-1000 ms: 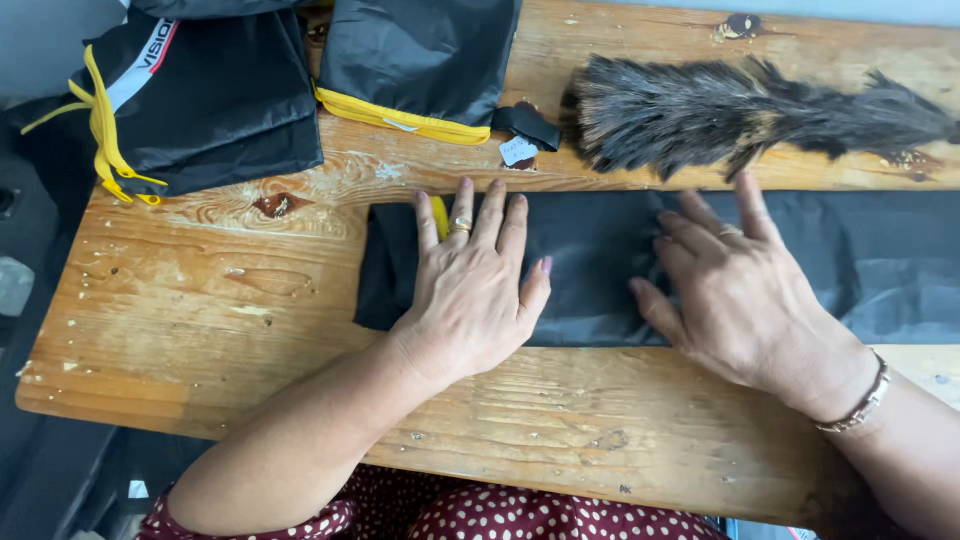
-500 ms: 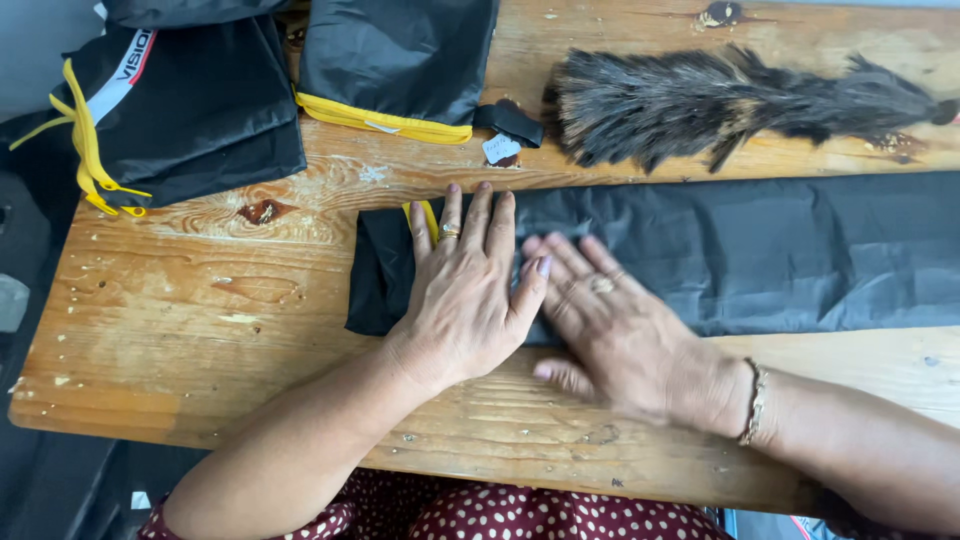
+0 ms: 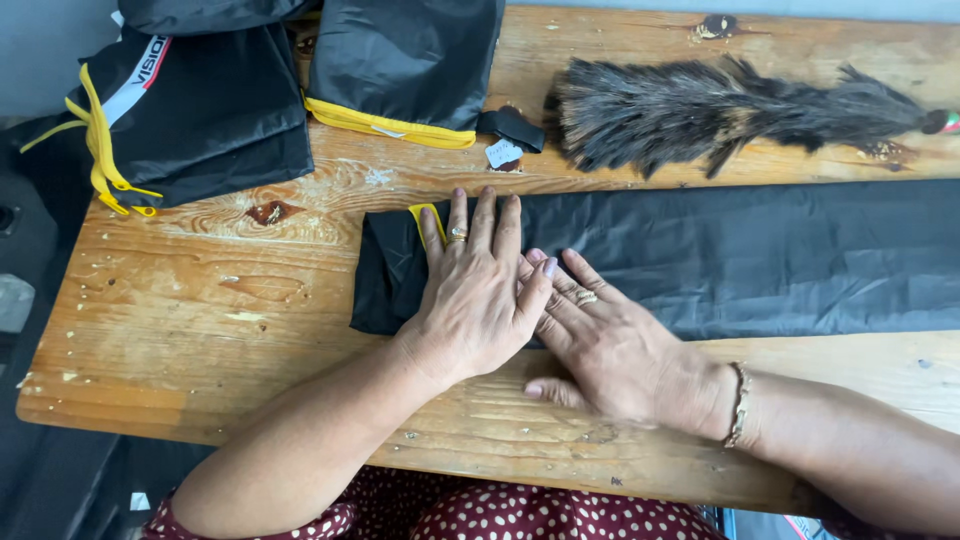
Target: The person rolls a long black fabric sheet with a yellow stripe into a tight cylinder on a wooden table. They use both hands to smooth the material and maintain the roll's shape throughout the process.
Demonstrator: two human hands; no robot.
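At centre of the frame, on the wooden bench [image 3: 200, 330]: one long strip of black fabric [image 3: 760, 260], lying flat and running from mid-frame to the right edge.

- Condition: left end of the strip is folded over itself into a thicker, squarish pad with a yellow trim tab [image 3: 428, 212] showing at its upper edge; the rest of the length lies unfolded and lightly creased. By this showing, the folding looks begun at the left end only, with most of the length still to go.
- Left hand [image 3: 480, 300]: palm down on the folded end, fingers spread flat and together, gripping nothing, pressing the cloth.
- Right hand [image 3: 610, 350]: palm down just beside the left and partly under its fingertips, fingers laid flat on the fabric's lower edge, thumb on bare bench; gripping nothing.
- Small white paper tag [image 3: 503, 153], upper centre, lying beside a black strap end [image 3: 515, 127].
- Folded black bag with yellow hem [image 3: 400, 60], upper centre.
- Second black bag with yellow cords [image 3: 180, 110] and a white printed band, upper left, hanging over the bench corner.
- Dark feather duster [image 3: 730, 110], upper right, lying parallel to the strip, apart from it.
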